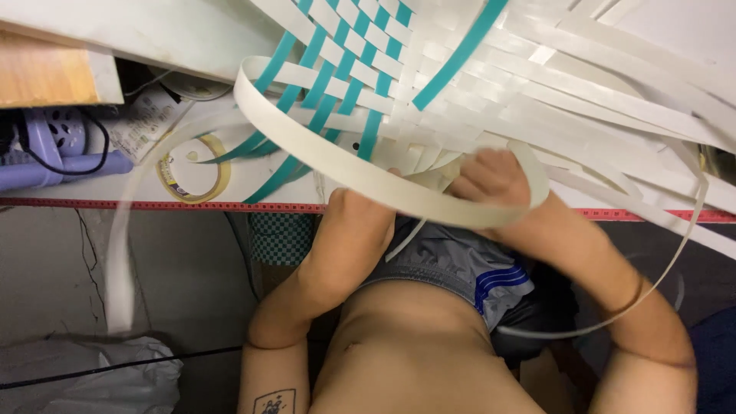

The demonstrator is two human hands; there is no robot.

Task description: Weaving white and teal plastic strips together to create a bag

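Note:
A woven mat of white and teal plastic strips [368, 69] lies on the white table [92, 188], with many loose white strip ends fanning to the right. My left hand [360, 207] is at the mat's near edge, its fingers hidden behind a wide white strip [322, 146] that curves across in front of it. My right hand [491, 180] is closed on white strip ends at the mat's near edge. A thin white strip [675, 261] loops down past my right forearm.
A roll of clear tape [195, 172] lies on the table at the left, beside a lilac plastic object [54, 146] with a black cable. The table's front edge is red [153, 205]. A white bag [84, 376] lies on the floor at lower left.

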